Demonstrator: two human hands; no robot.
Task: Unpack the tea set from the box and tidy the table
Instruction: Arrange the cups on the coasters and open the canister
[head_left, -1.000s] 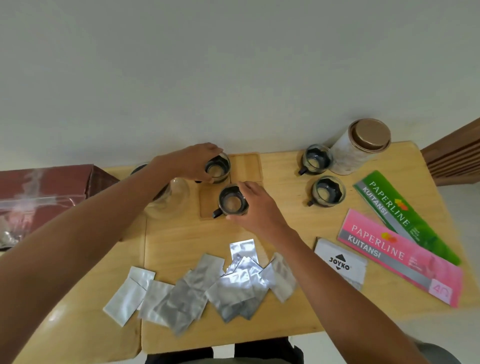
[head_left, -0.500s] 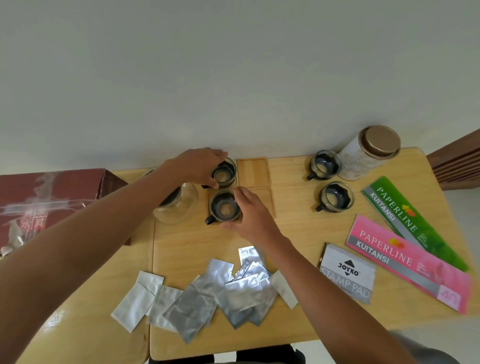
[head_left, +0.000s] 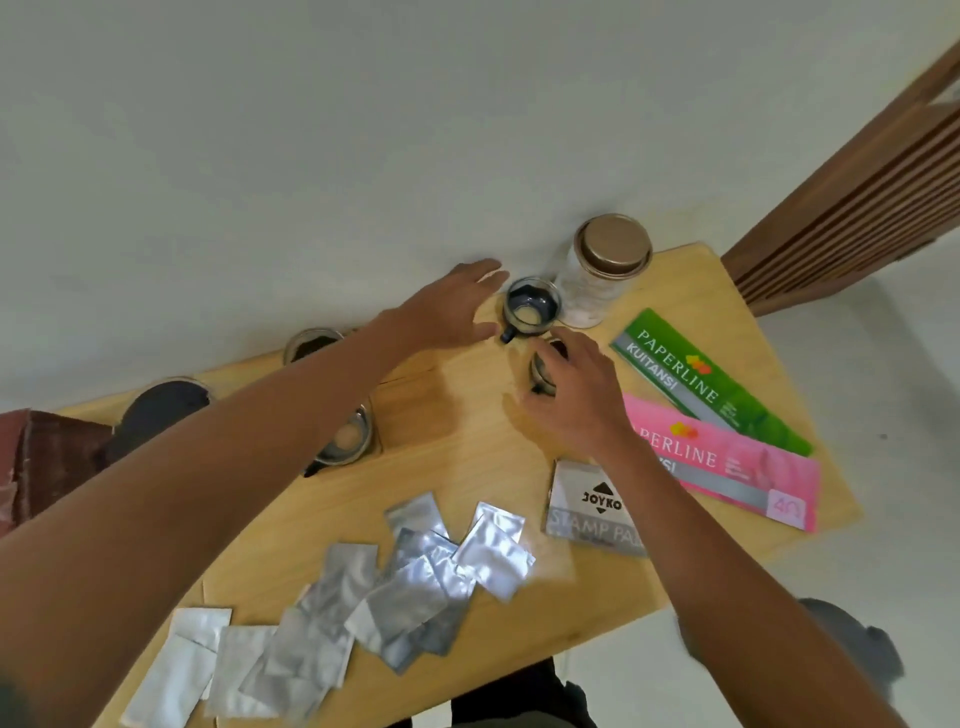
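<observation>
Two small glass cups with dark handles stand at the back right of the wooden table (head_left: 467, 483). My left hand (head_left: 452, 312) is open with fingers spread, just left of the farther cup (head_left: 531, 312), close to its handle. My right hand (head_left: 571, 400) curls over the nearer cup (head_left: 543, 370) and hides most of it. Two more cups sit at the left, one (head_left: 345, 441) on a wooden coaster (head_left: 415, 410) and one (head_left: 310, 345) at the back edge. The glass teapot (head_left: 161, 410) with a dark lid stands beside the red box (head_left: 36, 457).
A tall jar (head_left: 605, 275) with a brown lid stands right behind the farther cup. Green (head_left: 711, 384) and pink (head_left: 727, 462) receipt books and a stamp pad box (head_left: 587, 506) lie at the right. Several foil sachets (head_left: 415, 582) are scattered along the front edge.
Both hands have left the two cups on the coasters and moved right to the two cups by the jar. The view has swung and tilted.
</observation>
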